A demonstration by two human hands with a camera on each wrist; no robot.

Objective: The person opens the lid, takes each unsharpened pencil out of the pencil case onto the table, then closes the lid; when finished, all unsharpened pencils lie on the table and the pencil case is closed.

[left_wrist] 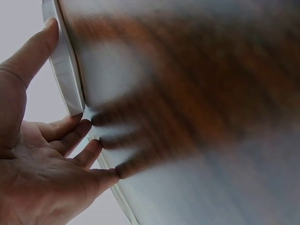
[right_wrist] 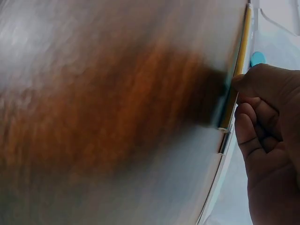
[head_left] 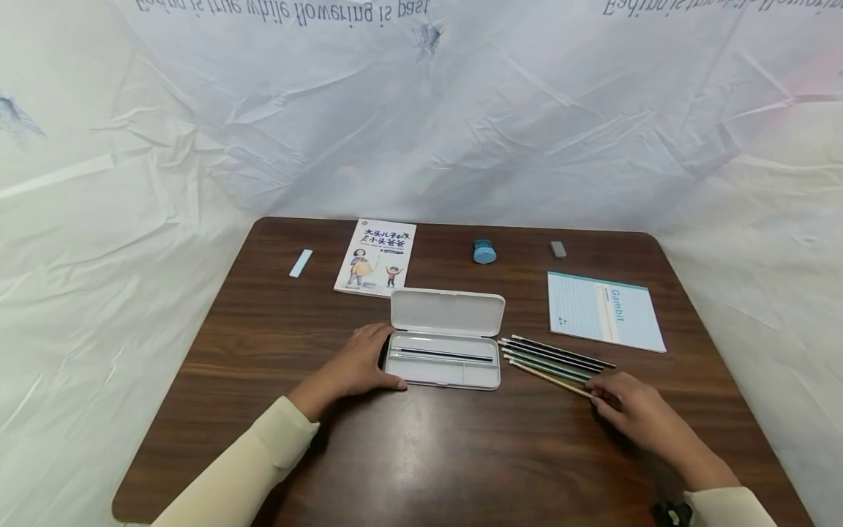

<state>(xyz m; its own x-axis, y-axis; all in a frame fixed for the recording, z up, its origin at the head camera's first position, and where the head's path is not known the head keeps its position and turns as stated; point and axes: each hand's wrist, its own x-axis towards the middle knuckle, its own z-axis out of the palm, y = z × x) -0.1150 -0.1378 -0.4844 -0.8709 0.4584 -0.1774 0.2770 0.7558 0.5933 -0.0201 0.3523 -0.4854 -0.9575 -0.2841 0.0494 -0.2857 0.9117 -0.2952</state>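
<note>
An open white pencil case point(head_left: 448, 312) lies on the table with its lid tipped back; a few pencils point(head_left: 441, 356) lie inside. My left hand point(head_left: 358, 364) holds its left end, thumb at the front corner and fingers toward the back, as the left wrist view of the case point(left_wrist: 64, 75) also shows. Right of the case, several dark and green pencils point(head_left: 560, 356) lie fanned on the tabletop. Beside them, my right hand point(head_left: 635, 411) pinches a yellow pencil point(right_wrist: 244, 37) near one end between thumb and fingers. That end is partly hidden by the hand in the head view.
Behind the case stand a picture book point(head_left: 377, 256), a blue round-topped container point(head_left: 484, 252) and a grey eraser point(head_left: 557, 249). A notebook point(head_left: 602, 311) lies at the right. A pale blue strip point(head_left: 301, 263) is at the far left of the brown table point(head_left: 263, 329).
</note>
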